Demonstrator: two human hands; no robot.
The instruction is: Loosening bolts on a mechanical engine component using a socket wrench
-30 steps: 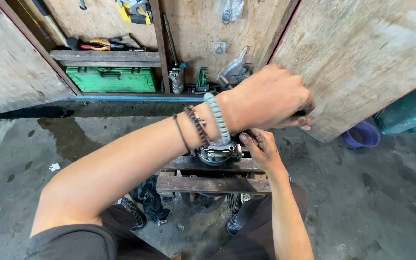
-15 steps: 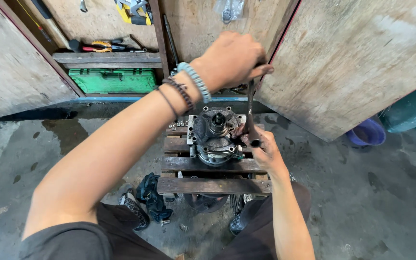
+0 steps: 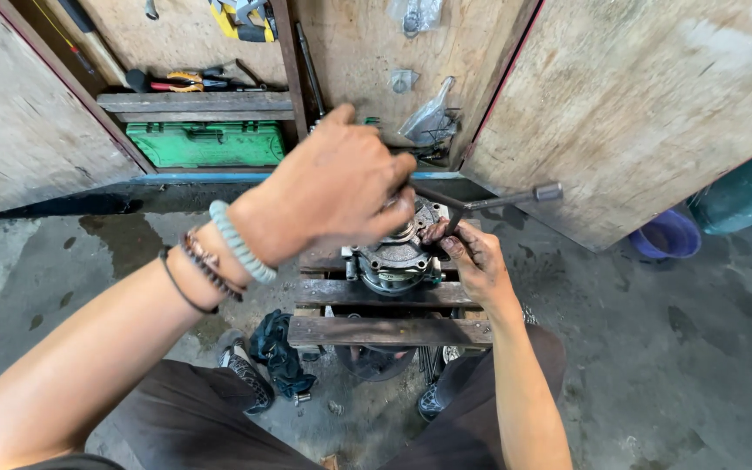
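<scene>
A round grey metal machine part [image 3: 398,257] sits on a low wooden slatted stand [image 3: 389,331] between my knees. A dark metal wrench [image 3: 502,200] with a socket-like end stands over the part's right side. My left hand [image 3: 332,191], with bead and cord bracelets at the wrist, is closed over the wrench handle's left end above the part and hides the part's top. My right hand [image 3: 472,257], black with grease, pinches the wrench's shaft where it meets the part.
A green tool case [image 3: 206,144] lies under a wooden shelf with pliers [image 3: 180,83] at the back. Plywood panels stand left and right [image 3: 646,113]. A purple bucket [image 3: 668,235] is at the right. A dark rag [image 3: 276,352] lies on the stained concrete floor.
My left hand swung from the right side, up over the back, and round to the left above the part, turning the wrench handle. My right hand stayed at the part.
</scene>
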